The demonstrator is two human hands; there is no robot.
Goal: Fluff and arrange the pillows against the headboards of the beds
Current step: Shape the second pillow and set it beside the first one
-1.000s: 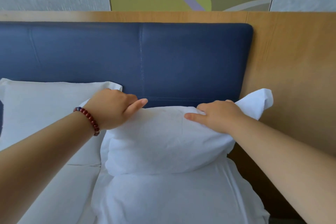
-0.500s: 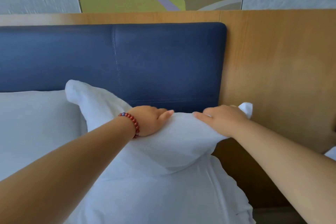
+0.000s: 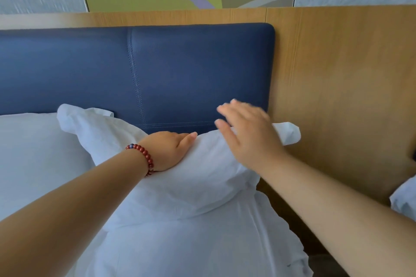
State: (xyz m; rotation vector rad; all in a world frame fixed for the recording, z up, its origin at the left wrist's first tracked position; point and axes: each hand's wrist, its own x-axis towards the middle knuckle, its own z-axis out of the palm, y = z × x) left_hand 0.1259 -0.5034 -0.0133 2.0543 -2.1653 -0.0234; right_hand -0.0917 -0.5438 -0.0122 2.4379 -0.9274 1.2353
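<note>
**Left hand on pillow at headboard, right hand open above it**

Light brown wooden wall panel fills the back. Dark blue padded headboard is mounted on it, with stitched seams. White rumpled duvet covers the near bed. Flat white pillow lies left, against the headboard. Plump white fabric pillow sits at the right end of the headboard, its top edge touching the headboard. It tilts, with its left corner up over the flat pillow and its right corner poking past onto the wood.

Both arms are bare and stretched forward. Left hand grips the plump pillow's top edge, fingers curled behind, thumb along the top. Right hand is blurred, fingers straight and spread, holding nothing, over the pillow's right part; contact unclear. Dark red bead bracelet is on the left wrist.
</note>
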